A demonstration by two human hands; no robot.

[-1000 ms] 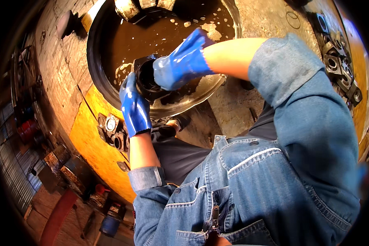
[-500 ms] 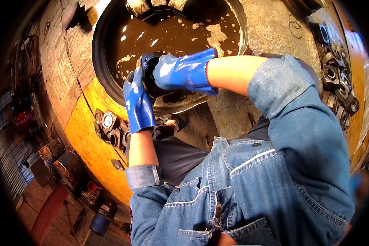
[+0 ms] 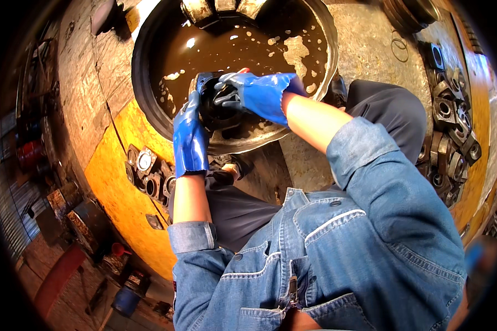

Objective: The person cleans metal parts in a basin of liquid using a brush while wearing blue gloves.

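My left hand, in a glossy blue rubber glove, grips the near left side of a dark, wet, hollow metal part. The part is tilted at the near side of a round black tub of murky brown liquid. Over the part's round opening is my right hand, gloved the same way, its fingers bent at the rim. A small red bit shows beyond the right glove; what it belongs to is hidden. What lies within those fingers I cannot make out.
More blocky metal parts stand at the tub's far side. Several bearing housings lie on the yellow floor plate at left, and a pile of similar ones at right. Two thin rings lie near dark round parts.
My right hand has drawn back from inside the part's opening to its rim, and its fingers now show. The right elbow has come lower and nearer my body. My left hand keeps its grip.
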